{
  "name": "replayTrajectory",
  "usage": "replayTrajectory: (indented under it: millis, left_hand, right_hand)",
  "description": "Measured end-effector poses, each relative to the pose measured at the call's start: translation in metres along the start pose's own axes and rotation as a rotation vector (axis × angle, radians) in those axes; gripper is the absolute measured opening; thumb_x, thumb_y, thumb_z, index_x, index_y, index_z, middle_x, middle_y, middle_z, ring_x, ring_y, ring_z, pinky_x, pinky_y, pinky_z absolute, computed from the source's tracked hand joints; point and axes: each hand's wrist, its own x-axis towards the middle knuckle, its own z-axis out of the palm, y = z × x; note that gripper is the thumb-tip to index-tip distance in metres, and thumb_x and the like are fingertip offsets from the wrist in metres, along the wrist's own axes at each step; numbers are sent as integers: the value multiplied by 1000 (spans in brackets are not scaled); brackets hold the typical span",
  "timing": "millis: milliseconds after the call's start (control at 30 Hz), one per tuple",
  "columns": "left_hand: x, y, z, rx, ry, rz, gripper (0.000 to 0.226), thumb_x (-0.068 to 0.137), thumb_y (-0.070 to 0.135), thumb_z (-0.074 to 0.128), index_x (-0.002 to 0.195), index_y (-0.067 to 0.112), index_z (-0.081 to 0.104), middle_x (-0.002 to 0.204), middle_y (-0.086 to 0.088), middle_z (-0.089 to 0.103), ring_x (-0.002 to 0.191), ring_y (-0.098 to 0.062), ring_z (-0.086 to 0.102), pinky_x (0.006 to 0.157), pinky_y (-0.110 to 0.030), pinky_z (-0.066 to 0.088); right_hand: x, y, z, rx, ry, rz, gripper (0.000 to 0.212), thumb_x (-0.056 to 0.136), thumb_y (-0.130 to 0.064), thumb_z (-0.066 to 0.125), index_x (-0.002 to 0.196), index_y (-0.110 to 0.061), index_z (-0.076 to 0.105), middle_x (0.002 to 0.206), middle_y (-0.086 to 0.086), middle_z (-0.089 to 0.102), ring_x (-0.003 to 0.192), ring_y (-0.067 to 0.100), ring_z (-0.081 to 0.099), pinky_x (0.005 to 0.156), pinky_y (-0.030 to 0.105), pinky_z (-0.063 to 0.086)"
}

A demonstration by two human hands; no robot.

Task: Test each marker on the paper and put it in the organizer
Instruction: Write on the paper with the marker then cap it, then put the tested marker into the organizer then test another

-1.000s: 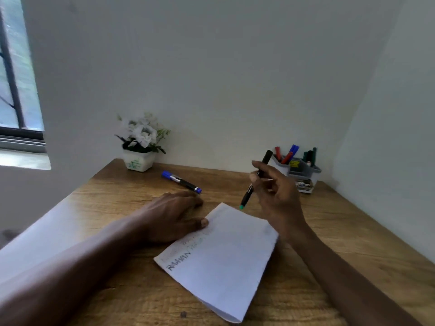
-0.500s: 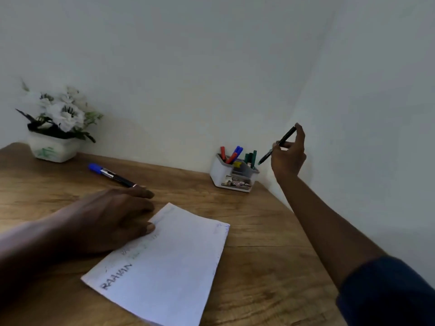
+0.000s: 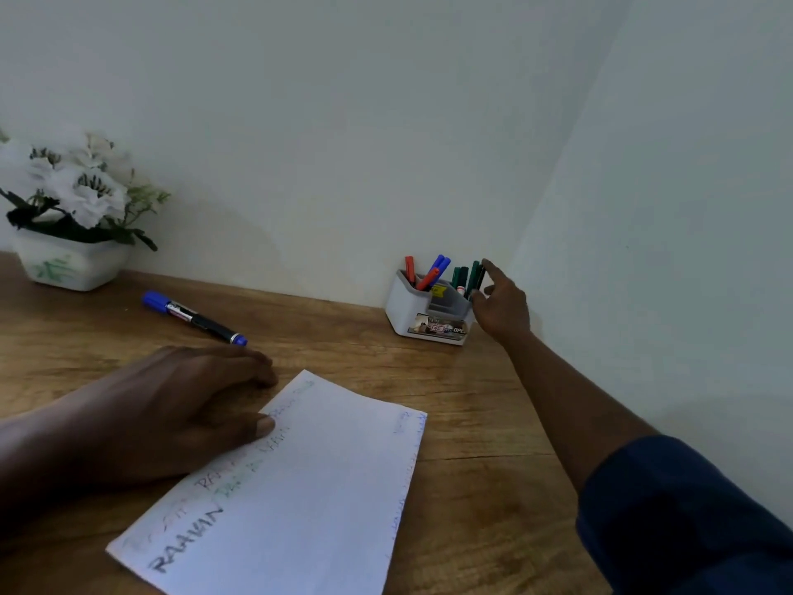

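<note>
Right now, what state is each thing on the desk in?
Right hand: at the organizer, fingers on a dark marker.
Left hand: flat, pinning the paper.
Paper: lying flat, written on.
Blue marker: capped, lying on the desk.
Organizer: upright, holding several markers.

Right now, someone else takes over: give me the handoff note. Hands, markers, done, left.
Right hand: at the organizer's right side, fingers around a dark marker standing in the right compartment; whether it is released, I cannot tell.
Left hand: flat on the desk, thumb pinning the paper's left edge.
Done: red, blue and green markers stand in the organizer; the paper carries several test scribbles.
Left: blue marker lies capped on the desk, behind the left hand. Test it, then slot it in.
</note>
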Motion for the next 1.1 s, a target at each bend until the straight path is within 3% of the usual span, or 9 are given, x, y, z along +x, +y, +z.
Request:
replayTrajectory:
  millis: [133,200,333,433,500,667,800,933,1100]
  left_hand:
    - [4,-8,6,-31,-25,-21,57,77,93,37,131,75,31,128,60,30,116,29,38,87,-10,40]
    - [5,-7,7,-40,-23,-43,59,76,94,35,132,75,30,129,58,31,119,24,41,88,-12,40]
    - [4,1,-1,-12,-28,-24,65,75,96,30,135,70,32,143,43,38,126,18,40,103,-18,41]
    - [-2,12,-10,31,-106,-47,83,74,95,26,147,55,30,154,34,30,136,11,32,113,-24,34]
    - [-7,17,-16,45,-187,-81,83,79,90,29,152,50,25,160,28,22,143,5,24,118,-28,26]
    - [-20,22,-26,66,-266,-163,91,85,84,35,160,38,11,168,16,9,150,-2,12,118,-26,8]
    - [-19,26,-28,97,-296,-172,94,86,85,30,161,33,8,169,12,3,151,-2,5,120,-32,0]
    - [-20,27,-31,98,-305,-172,96,86,84,33,161,30,9,169,8,5,153,-6,7,123,-38,2]
    - [-17,25,-33,102,-304,-157,99,84,85,36,160,25,18,169,2,11,154,-12,11,125,-42,7]
  right_hand:
    - [7,3,-4,-22,-150,0,69,94,-5,52,157,-25,32,118,19,68,109,31,63,100,44,50]
    - [6,0,-11,-42,-179,-8,74,93,-4,53,159,-24,26,129,19,59,121,32,56,106,48,46]
    - [-17,-23,-22,71,110,-75,67,91,-5,56,153,-22,35,134,14,54,129,29,49,103,42,45]
    - [-53,-53,-30,79,328,-397,57,87,-2,56,141,-17,48,131,9,55,124,27,49,103,41,46]
    - [-77,-74,-30,105,339,-585,53,84,-4,57,135,-16,54,129,6,56,123,26,51,103,42,45]
    - [-118,-142,-4,234,-65,-801,28,86,-6,66,113,-15,67,111,3,62,107,18,58,92,30,46]
    - [-125,-203,34,282,-441,-664,19,89,-12,66,106,-17,72,100,-3,69,89,11,65,76,24,52]
    - [-125,-256,79,95,-770,-553,35,92,-34,67,123,-18,67,115,1,69,103,16,65,90,33,55]
    - [-125,-286,118,-75,-831,-555,45,87,-36,75,126,-16,64,115,4,68,100,20,64,87,38,56]
